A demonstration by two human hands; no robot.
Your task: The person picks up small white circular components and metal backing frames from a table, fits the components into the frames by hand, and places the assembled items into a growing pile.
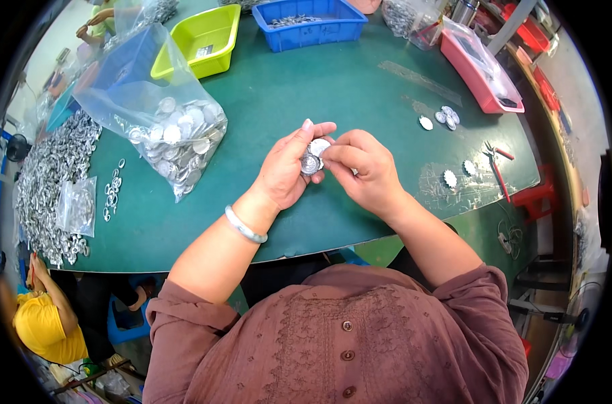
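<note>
Over the middle of the green table, my left hand (281, 170) is curled, palm up, around a few round silver metal discs (311, 164). My right hand (371, 174) meets it from the right, thumb and forefinger pinched at the edge of a disc. Its other fingers are folded in. A clear plastic bag (178, 145) full of similar silver discs leans to the left of my hands. On the right lie two scalloped discs (450, 178) and a pair of red-handled pliers (500, 168).
A large heap of small silver metal parts (53, 182) covers the table's left end, beside a few loose rings (112, 192). Yellow-green (215, 40), blue (306, 42) and pink (478, 74) plastic bins line the far side. A person in yellow (47, 323) sits at lower left.
</note>
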